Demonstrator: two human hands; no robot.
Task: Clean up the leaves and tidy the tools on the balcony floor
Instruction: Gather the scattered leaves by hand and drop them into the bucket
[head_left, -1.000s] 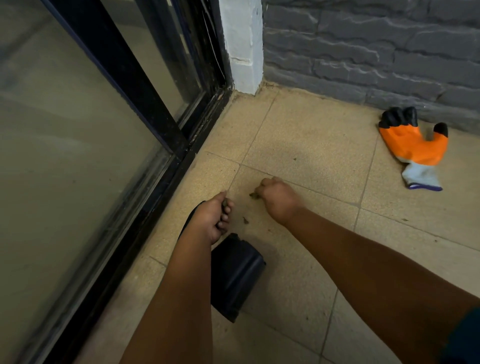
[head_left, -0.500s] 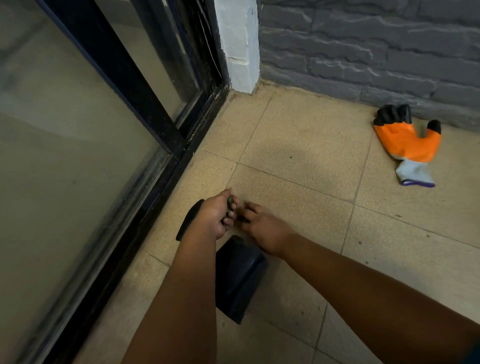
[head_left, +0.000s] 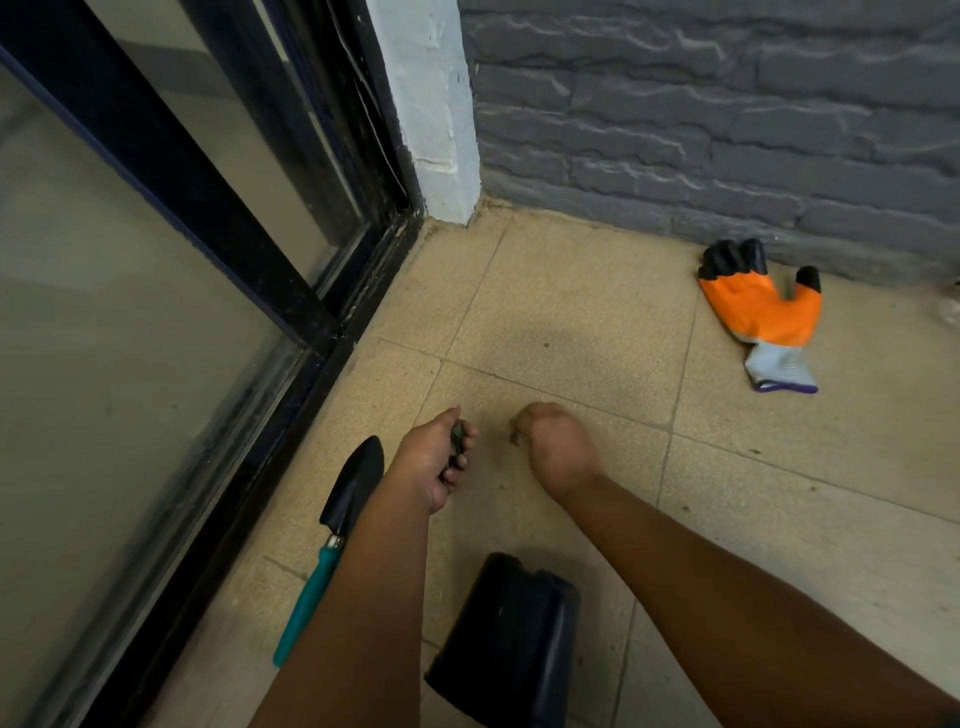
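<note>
**Head view: leaf scraps in one hand, a crumb under the other**

Head view shows your left hand (head_left: 434, 457) curled round a small dark clump of leaves (head_left: 457, 448), the fingers folded in to keep the bits bunched against the palm. Your right hand (head_left: 556, 447) is just beside it, knuckles up, fingertips drawn together at the floor (head_left: 571, 312) over a small brown scrap (head_left: 514, 439). It looks like a pinch, but whether the scrap is actually between the fingertips you cannot tell from here.

The leaf bits look dry, light and brittle, so they will probably crumble if squeezed. Take each one with thumb and forefinger at its edge and pass it across to the cupped left hand, keeping that hand closed enough that nothing spills.

The trowel (head_left: 340, 525) lies just outside your left wrist, black blade forward, teal handle pointing back towards you. It is stiff and should be easy to lift by the handle. The black pot (head_left: 511, 634) lies on its side between your forearms, behind both hands. It looks like light plastic and is best taken by the rim. The orange glove (head_left: 761, 312) lies well off to the right of your right hand, against the grey wall (head_left: 727, 114). It is soft and limp, so take hold at the cuff.
</note>
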